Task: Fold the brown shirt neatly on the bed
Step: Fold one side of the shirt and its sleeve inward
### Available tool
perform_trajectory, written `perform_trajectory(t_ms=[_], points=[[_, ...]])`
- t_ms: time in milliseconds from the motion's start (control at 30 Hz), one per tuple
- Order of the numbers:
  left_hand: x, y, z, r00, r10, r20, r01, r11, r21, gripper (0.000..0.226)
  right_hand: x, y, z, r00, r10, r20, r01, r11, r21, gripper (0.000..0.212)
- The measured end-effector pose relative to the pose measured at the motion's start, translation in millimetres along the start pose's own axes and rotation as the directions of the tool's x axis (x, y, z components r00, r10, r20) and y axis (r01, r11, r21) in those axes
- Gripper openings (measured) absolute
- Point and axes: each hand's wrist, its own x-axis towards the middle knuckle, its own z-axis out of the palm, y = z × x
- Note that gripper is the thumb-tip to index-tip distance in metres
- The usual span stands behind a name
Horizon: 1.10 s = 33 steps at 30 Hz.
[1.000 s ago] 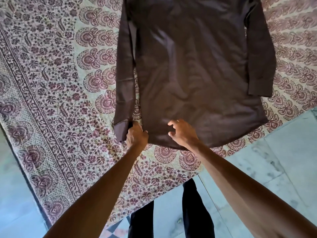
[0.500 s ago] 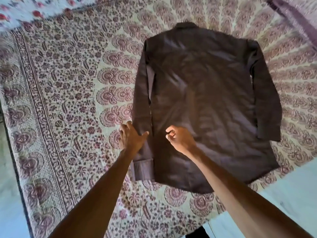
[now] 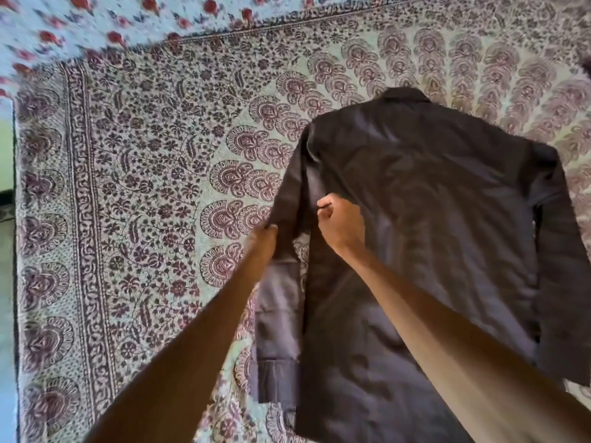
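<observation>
The brown shirt [image 3: 431, 219] lies spread flat, back side up, on the patterned bedsheet [image 3: 144, 187], collar at the far end. Both long sleeves run down along its sides. My left hand [image 3: 263, 243] grips the outer edge of the shirt's left sleeve about halfway down. My right hand [image 3: 340, 222] is closed on the fabric at the body's left side seam, just right of that sleeve. My forearms cover part of the lower shirt.
A second cloth with red flowers [image 3: 96, 24] lies at the far left beyond the bedsheet's border. The bed's left edge [image 3: 14, 251] runs down the left of the view, with floor beside it.
Both hands have moved up from the shirt's hem to mid-sleeve and the side seam. The view has tilted up, so the whole shirt and collar show.
</observation>
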Motion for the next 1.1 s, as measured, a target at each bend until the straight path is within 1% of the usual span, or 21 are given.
perform_trajectory(t_ms=[33,67,100,167,200,267,300,367,433,467,500,533,567,633,700,800,867,967,1033,1067,1100], points=[[14.9,2.7,-15.2,0.999,-0.031,-0.020,0.029,0.994,-0.109,0.038,8.3,-3.1,0.5,0.999,-0.019,-0.039,0.019,1.000,0.008,0.026],[33.3,6.5,-35.6,0.997,-0.048,-0.060,0.039,0.989,-0.143,0.039,18.7,-5.8,3.5,0.996,-0.048,-0.071,0.049,0.999,0.014,0.027],[51.4,9.5,-55.8,0.992,-0.046,-0.117,0.031,0.992,-0.124,0.040,29.2,-8.2,8.4,0.991,-0.087,-0.098,0.089,0.996,0.019,0.027],[85.4,11.1,-96.8,0.959,0.006,-0.285,-0.002,1.000,0.013,0.039,50.0,-12.5,23.6,0.975,-0.168,-0.148,0.172,0.985,0.013,0.025],[96.7,11.6,-113.1,0.923,0.054,-0.381,-0.010,0.993,0.116,0.038,57.9,-14.5,30.9,0.966,-0.198,-0.168,0.199,0.980,-0.010,0.024],[107.5,18.1,-130.1,0.838,0.196,-0.509,-0.045,0.955,0.294,0.044,72.1,-17.6,44.8,0.954,-0.231,-0.192,0.212,0.971,-0.114,0.023],[109.5,21.6,-131.5,0.799,0.292,-0.526,-0.081,0.919,0.386,0.046,77.2,-19.1,50.6,0.950,-0.243,-0.195,0.210,0.962,-0.173,0.024],[104.3,30.8,-121.9,0.731,0.502,-0.463,-0.184,0.798,0.574,0.051,83.8,-22.6,59.2,0.946,-0.265,-0.184,0.215,0.943,-0.255,0.028],[96.8,37.1,-100.7,0.713,0.641,-0.283,-0.248,0.608,0.754,0.067,89.8,-28.9,64.4,0.947,-0.279,-0.157,0.222,0.927,-0.302,0.033],[95.1,38.1,-90.2,0.732,0.655,-0.185,-0.262,0.522,0.812,0.074,92.5,-32.7,66.5,0.948,-0.290,-0.133,0.232,0.913,-0.334,0.036],[92.7,40.5,-81.3,0.749,0.652,-0.120,-0.271,0.466,0.842,0.076,94.9,-36.9,68.8,0.946,-0.306,-0.102,0.249,0.894,-0.374,0.039],[93.6,41.9,-76.1,0.766,0.636,-0.093,-0.264,0.444,0.856,0.074,97.0,-40.3,70.8,0.945,-0.321,-0.065,0.268,0.871,-0.411,0.041],[96.3,44.3,-76.8,0.794,0.601,-0.087,-0.250,0.454,0.855,0.071,100.6,-44.6,73.6,0.945,-0.325,-0.024,0.282,0.853,-0.439,0.043],[107.6,47.9,-90.2,0.844,0.525,-0.113,-0.224,0.534,0.815,0.065,111.0,-51.9,80.1,0.957,-0.286,0.045,0.274,0.843,-0.462,0.048],[121.0,52.3,-112.5,0.867,0.485,-0.115,-0.235,0.600,0.765,0.050,123.8,-54.9,84.7,0.976,-0.202,0.079,0.216,0.868,-0.447,0.055],[139.5,56.7,-150.9,0.882,0.440,-0.169,-0.192,0.663,0.723,0.024,142.2,-55.4,90.5,0.985,-0.117,0.131,0.162,0.887,-0.432,0.065],[145.8,57.5,-167.3,0.899,0.403,-0.168,-0.177,0.688,0.704,0.018,146.8,-54.3,96.1,0.980,-0.120,0.161,0.182,0.870,-0.459,0.072],[147.1,55.8,-175.4,0.921,0.366,-0.131,-0.178,0.698,0.693,0.020,147.5,-56.0,105.3,0.979,-0.124,0.161,0.185,0.874,-0.449,0.077],[144.9,51.2,-174.1,0.900,0.406,-0.157,-0.177,0.670,0.721,0.022,147.7,-56.3,107.4,0.984,-0.129,0.127,0.172,0.881,-0.440,0.077],[145.9,47.6,-171.7,0.850,0.495,-0.177,-0.205,0.622,0.755,0.026,149.4,-56.0,107.7,0.986,-0.132,0.107,0.166,0.883,-0.440,0.077],[145.6,45.4,-168.0,0.774,0.609,-0.175,-0.256,0.553,0.793,0.029,152.4,-55.7,107.2,0.987,-0.132,0.091,0.159,0.884,-0.439,0.076]])
